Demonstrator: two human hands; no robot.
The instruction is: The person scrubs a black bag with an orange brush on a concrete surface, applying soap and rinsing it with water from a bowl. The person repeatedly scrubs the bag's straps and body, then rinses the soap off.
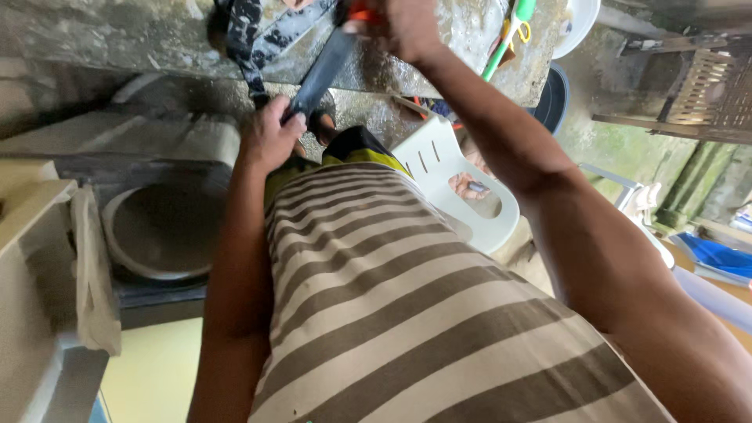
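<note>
The blade slants from the right hand, closed on its orange handle at the table edge, down to the left hand, pinching its tip nearer the striped shirt.

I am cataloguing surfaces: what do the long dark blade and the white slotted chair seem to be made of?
The long dark blade, gripped by both hands, looks like dull, unpolished metal: flat, thin, grey sheen. The white slotted chair appears to be moulded plastic: smooth, rounded edges, cut-out slots.
</note>
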